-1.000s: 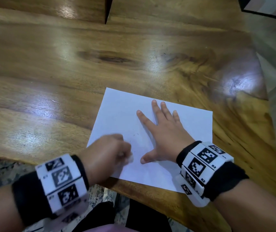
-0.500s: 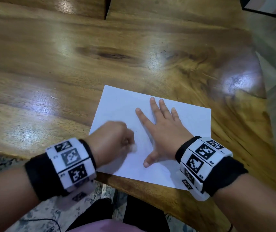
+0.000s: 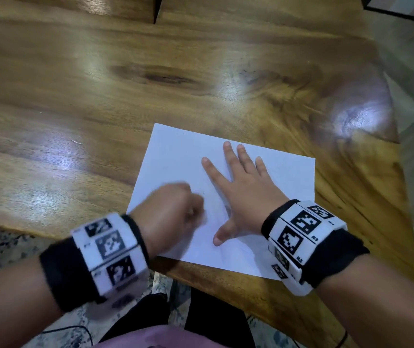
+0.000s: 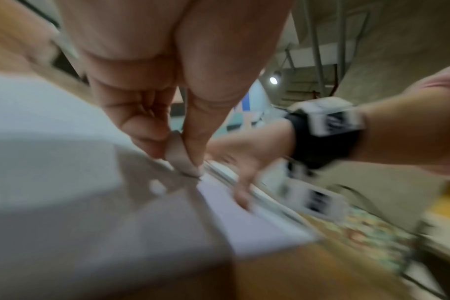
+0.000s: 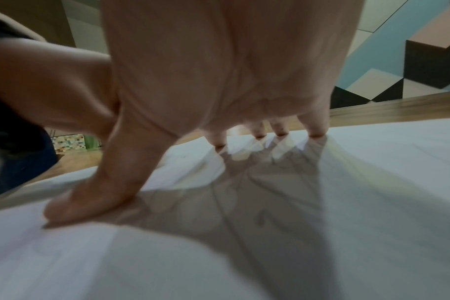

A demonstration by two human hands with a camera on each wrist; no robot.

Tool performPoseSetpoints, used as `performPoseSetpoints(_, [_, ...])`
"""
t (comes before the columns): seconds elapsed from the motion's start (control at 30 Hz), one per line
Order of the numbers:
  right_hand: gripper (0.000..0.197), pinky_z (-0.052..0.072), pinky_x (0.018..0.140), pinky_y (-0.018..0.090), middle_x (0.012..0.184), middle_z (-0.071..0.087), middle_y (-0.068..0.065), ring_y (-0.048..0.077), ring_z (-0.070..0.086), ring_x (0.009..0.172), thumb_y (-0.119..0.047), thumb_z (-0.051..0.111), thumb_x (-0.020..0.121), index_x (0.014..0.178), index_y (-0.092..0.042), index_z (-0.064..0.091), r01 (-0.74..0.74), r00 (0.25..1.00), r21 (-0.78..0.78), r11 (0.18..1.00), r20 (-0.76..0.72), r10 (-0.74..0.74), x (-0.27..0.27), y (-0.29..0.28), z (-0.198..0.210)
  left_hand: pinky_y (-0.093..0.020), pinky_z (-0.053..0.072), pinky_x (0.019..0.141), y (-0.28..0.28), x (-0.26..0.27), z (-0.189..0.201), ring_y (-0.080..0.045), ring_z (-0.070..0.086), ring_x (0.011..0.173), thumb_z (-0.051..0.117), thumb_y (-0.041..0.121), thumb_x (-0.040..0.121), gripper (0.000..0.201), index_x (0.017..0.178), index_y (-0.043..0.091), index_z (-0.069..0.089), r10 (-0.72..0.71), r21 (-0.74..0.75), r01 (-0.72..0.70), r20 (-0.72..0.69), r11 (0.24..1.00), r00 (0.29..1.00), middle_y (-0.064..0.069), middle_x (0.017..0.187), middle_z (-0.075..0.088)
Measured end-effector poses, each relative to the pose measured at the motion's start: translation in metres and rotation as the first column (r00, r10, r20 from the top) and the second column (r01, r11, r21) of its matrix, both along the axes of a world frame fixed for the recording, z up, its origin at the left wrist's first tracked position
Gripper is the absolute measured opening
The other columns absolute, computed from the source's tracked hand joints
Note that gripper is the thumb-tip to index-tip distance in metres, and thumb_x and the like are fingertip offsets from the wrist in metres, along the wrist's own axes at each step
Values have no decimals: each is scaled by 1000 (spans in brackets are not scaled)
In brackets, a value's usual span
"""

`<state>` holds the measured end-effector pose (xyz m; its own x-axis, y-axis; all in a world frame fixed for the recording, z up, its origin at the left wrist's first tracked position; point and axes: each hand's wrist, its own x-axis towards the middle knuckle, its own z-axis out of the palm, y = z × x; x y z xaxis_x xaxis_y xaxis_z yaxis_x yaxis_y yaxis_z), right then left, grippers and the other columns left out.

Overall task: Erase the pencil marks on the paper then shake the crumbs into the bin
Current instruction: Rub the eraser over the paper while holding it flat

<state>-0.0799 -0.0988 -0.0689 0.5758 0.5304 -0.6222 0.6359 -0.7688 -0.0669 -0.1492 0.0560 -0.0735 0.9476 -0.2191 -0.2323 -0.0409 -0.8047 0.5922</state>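
Observation:
A white sheet of paper (image 3: 175, 156) lies on the wooden table (image 3: 100, 109) near its front edge. My left hand (image 3: 173, 212) is a fist over the sheet's left part and pinches a small pale eraser (image 4: 179, 156), its tip pressed on the paper (image 4: 51, 142). My right hand (image 3: 246, 192) lies flat with fingers spread on the middle of the sheet, holding it down; its fingertips (image 5: 257, 134) and thumb press the paper (image 5: 373, 182). Faint pencil marks (image 3: 227, 209) show by the right thumb. No bin is in view.
The table's front edge (image 3: 226, 277) runs just below the paper, with patterned floor (image 3: 0, 242) and my dark trousers (image 3: 213, 317) beneath. The table's right end (image 3: 401, 172) drops off to a grey floor. Bare wood stretches beyond and left of the sheet.
My left hand has slid back and forth a little over the paper with the eraser, now blurred in motion. The right hand stays flat on the sheet.

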Motion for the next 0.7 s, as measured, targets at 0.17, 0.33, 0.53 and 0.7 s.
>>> performPoseSetpoints(0.17, [141, -7, 114, 56, 145, -43, 15, 35, -35, 136, -71, 73, 55, 143, -31, -30, 4, 1000, -5, 1000, -2, -4, 0, 0, 0, -30, 48, 72, 7, -11, -1, -24, 62, 79, 67, 25, 78, 11, 81, 16, 71, -71, -38, 68, -80, 997, 994, -4, 81, 59])
performPoseSetpoints(0.33, [141, -7, 114, 57, 146, -42, 15, 35, -35, 136, -71, 73, 55, 143, -31, -29, 7, 1000, -4, 1000, -3, -7, 0, 1, 1, -35, 51, 60, 10, -22, -3, -24, 59, 63, 56, 28, 75, 17, 68, 16, 65, -52, -41, 52, 14, 998, 999, -4, 71, 55])
performPoseSetpoints(0.53, [141, -6, 114, 57, 146, -42, 15, 35, -35, 136, -70, 74, 54, 143, -30, -29, 8, 1000, -9, 1000, -6, -8, -1, 2, 2, -35, 53, 62, 20, -14, 4, -25, 62, 66, 54, 36, 72, 24, 70, 16, 68, -37, -35, 36, -28, 999, 999, -5, 73, 58])
performPoseSetpoints(0.7, [142, -8, 114, 57, 145, -43, 15, 35, -36, 135, -70, 74, 54, 143, -30, -30, 10, 1000, -15, 1000, -13, -10, -1, 3, 3, -30, 51, 63, 17, -29, 5, -21, 61, 65, 55, 34, 74, 21, 70, 18, 67, -47, -80, 42, -56, 996, 997, -2, 73, 58])
